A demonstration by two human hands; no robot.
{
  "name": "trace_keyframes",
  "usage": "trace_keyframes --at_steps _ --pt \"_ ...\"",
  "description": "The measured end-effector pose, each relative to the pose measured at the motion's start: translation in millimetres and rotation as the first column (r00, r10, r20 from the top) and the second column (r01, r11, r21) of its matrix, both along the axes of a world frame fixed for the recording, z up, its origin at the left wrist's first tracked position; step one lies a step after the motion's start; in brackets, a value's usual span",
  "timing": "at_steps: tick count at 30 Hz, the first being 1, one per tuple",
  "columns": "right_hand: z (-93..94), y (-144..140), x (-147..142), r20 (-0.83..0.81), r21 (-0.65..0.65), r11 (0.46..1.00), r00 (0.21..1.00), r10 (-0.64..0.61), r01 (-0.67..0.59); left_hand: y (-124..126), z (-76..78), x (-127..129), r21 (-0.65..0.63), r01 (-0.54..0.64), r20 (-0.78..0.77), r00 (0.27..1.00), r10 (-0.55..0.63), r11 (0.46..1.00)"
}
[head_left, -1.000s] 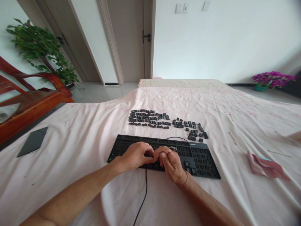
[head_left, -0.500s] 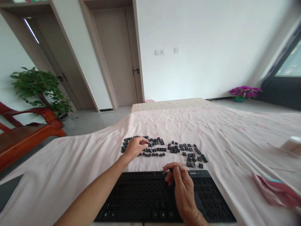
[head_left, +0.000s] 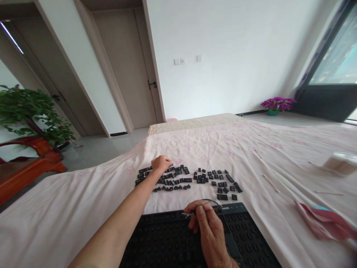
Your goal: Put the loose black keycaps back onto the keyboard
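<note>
1. Head view, left hand: the left hand [head_left: 161, 163] is stretched out over the far edge of the larger spread of loose black keycaps [head_left: 173, 182]. Its fingers are bent and drawn close together; whether a keycap sits between the tips cannot be told, since they are partly hidden.

2. Head view, right hand: the right hand [head_left: 209, 227] is above the keyboard, with thumb and forefinger pinched together on a thin wire tool [head_left: 219, 204]. The other fingers are curled under.

3. Head view, keyboard: the black keyboard [head_left: 170, 234] lies at the near side of the pale pink flowered cloth [head_left: 92, 201], its lower edge cut off by the frame. Most of its key positions in sight are bare of caps.

4. Head view, keycaps: the larger spread lies in rough rows beyond the keyboard, partly covered by the left forearm. A smaller group [head_left: 220, 184] lies to its right, beyond the right hand.

5. Head view, right side: a cotton swab [head_left: 271, 183] and a crumpled pink cloth [head_left: 320, 219] lie apart from the keycaps, near a blurred tub [head_left: 341, 163].
</note>
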State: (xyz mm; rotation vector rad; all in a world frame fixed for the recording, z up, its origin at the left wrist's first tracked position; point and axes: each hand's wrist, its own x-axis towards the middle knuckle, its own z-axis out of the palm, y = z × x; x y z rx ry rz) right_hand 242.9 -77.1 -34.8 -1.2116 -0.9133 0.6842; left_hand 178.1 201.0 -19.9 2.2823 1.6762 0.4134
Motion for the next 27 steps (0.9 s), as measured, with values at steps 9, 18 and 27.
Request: trace_keyframes --at_steps 9,18,27 --pt "23.0 -1.3 2.1 0.0 -0.018 0.994 0.995 0.103 -0.103 -15.0 17.5 -13.6 0.025 0.049 -0.011 0.999 -0.049 0.998" --pt "30.2 -21.8 8.2 0.215 -0.068 0.914 0.889 0.404 -0.399 -127.3 40.4 -63.6 0.006 0.481 0.284 0.84 -0.463 0.877" --pt "29.2 -32.7 -1.8 0.406 -0.127 0.832 0.738 0.54 -0.539 -204.3 35.2 -108.3 -0.207 0.736 0.393 0.666 -0.634 0.644"
